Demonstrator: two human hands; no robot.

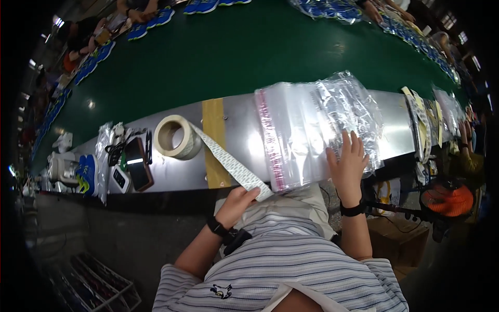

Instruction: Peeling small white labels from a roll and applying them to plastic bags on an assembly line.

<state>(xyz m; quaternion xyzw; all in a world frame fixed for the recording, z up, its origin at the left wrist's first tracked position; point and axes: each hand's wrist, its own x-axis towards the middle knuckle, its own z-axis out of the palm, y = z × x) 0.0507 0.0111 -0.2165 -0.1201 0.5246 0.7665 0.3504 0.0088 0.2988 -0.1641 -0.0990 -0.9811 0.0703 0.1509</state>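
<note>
My left hand (pixel 237 202) pinches the free end of a white patterned tape strip (pixel 231 164) near the table's front edge. That strip runs back up and left to a roll of tape (pixel 174 137) lying on the metal table edge (pixel 244 130). My right hand (pixel 349 165) lies flat, fingers spread, on a stack of clear plastic bags (pixel 312 127) with a pink seal strip along the left side. The bags overhang the front of the table.
A dark phone (pixel 138 164), a small device and cables lie left of the roll. Blue shoe insoles (pixel 88 174) sit at far left. A green conveyor belt (pixel 234 52) runs behind, with other people's hands and blue insoles along its far side.
</note>
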